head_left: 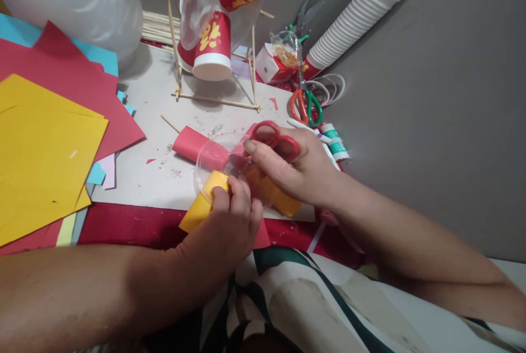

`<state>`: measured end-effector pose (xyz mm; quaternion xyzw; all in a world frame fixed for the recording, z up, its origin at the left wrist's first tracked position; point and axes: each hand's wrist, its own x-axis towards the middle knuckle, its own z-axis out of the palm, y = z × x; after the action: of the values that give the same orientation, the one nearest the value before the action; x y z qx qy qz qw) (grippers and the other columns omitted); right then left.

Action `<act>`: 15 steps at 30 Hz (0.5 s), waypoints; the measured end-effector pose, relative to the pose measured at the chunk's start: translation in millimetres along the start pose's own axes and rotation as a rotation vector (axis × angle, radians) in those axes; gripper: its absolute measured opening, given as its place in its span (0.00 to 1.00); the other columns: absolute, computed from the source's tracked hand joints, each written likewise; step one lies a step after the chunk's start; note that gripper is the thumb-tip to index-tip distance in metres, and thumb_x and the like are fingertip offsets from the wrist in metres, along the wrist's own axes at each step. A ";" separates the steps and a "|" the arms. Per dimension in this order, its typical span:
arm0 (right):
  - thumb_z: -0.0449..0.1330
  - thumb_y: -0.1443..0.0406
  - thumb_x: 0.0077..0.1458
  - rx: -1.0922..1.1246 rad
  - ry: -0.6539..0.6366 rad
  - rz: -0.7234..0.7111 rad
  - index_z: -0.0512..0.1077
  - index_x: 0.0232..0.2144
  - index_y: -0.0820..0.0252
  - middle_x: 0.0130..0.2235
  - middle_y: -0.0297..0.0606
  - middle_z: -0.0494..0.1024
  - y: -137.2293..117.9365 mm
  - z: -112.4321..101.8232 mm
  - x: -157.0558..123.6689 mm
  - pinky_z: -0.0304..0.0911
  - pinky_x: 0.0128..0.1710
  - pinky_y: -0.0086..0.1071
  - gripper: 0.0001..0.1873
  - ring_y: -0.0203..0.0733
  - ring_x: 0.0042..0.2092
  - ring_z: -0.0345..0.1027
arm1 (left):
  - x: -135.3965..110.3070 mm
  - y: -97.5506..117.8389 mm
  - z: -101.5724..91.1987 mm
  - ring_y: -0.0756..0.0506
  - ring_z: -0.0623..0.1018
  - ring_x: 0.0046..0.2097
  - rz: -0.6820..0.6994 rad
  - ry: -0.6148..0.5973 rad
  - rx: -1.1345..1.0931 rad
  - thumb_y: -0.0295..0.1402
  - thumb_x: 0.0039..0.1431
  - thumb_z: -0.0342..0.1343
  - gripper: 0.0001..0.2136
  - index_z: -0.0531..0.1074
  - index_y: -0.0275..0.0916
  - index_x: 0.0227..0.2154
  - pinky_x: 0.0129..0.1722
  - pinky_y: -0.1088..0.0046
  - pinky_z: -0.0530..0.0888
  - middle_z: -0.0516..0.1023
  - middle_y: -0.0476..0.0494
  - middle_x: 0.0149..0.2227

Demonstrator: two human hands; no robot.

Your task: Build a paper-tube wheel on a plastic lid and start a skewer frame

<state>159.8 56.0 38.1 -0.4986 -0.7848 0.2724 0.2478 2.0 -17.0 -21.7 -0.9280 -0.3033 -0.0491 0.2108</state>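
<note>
In my right hand [302, 169] is a pair of scissors with red handles [265, 129]; its blades reach down toward a transparent round plastic piece [200, 169], partly hidden by my fingers. My left hand [230, 221] grips this piece at its near side, fingers curled over a yellow paper flap [197, 213]. Red paper [195, 143] sticks out at the far left of the piece, and more yellow paper [286, 203] shows under my right hand. Whether the blades touch the plastic cannot be made out.
Yellow sheets [45, 161] and red sheets [90, 95] lie at left. Behind stands a stick frame [217, 102] with red paper cups [213, 40]. Other scissors [306, 106], thread spools [336, 142] and a long stack of cups [365, 7] are at right. A white bag [69, 7] stands back left.
</note>
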 end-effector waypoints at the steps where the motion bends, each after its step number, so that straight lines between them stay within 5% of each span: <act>1: 0.54 0.62 0.63 0.008 0.039 -0.008 0.61 0.21 0.57 0.22 0.31 0.65 -0.4 2.6 -3.1 0.55 0.26 0.30 0.18 0.33 0.25 0.58 | 0.7 -1.1 -0.6 0.32 0.76 0.55 0.007 0.004 -0.004 0.31 0.66 0.43 0.20 0.73 0.36 0.56 0.46 0.56 0.73 0.78 0.29 0.53; 5: 0.53 0.66 0.63 0.071 0.047 -0.030 0.63 0.27 0.58 0.25 0.31 0.67 -1.8 3.9 -12.3 0.59 0.29 0.29 0.11 0.33 0.27 0.60 | 0.8 -0.9 0.1 0.32 0.76 0.55 0.006 0.024 0.010 0.30 0.65 0.45 0.19 0.75 0.36 0.52 0.45 0.56 0.73 0.79 0.32 0.52; 15: 0.66 0.63 0.50 0.334 -0.331 0.225 0.68 0.29 0.59 0.25 0.31 0.73 3.5 -23.5 -0.9 0.66 0.25 0.25 0.10 0.34 0.27 0.69 | -4.2 1.0 1.3 0.34 0.75 0.56 0.007 0.034 0.021 0.30 0.67 0.41 0.22 0.70 0.35 0.58 0.48 0.58 0.72 0.77 0.32 0.55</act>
<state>177.9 60.6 52.8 -0.4835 -0.6984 0.5019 0.1631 -0.9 -19.5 -24.2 -0.9258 -0.2969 -0.0607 0.2259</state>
